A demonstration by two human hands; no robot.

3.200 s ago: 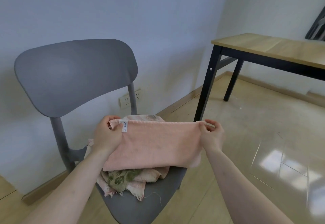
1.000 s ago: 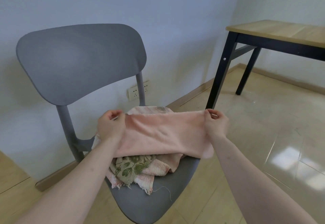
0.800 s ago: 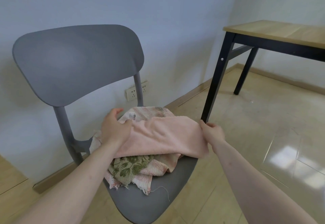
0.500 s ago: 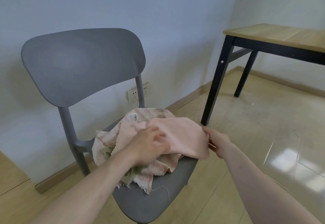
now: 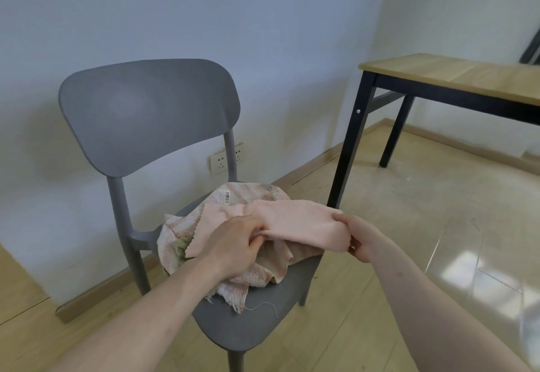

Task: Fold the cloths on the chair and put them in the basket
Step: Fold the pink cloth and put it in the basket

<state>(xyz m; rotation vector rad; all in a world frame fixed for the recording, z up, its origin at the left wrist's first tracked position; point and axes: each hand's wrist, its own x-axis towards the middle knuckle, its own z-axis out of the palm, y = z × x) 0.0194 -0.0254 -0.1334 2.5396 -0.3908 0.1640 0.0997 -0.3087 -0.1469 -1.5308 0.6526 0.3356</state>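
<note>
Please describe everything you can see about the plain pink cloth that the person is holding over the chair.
The plain pink cloth looks like soft terry fabric, without pattern. It is folded into a thick band lying across the pile of other cloths on the grey chair. The right hand pinches its right end, and the left hand grips it near the middle. A loose layer with a zigzag edge spreads out to the left.
</note>
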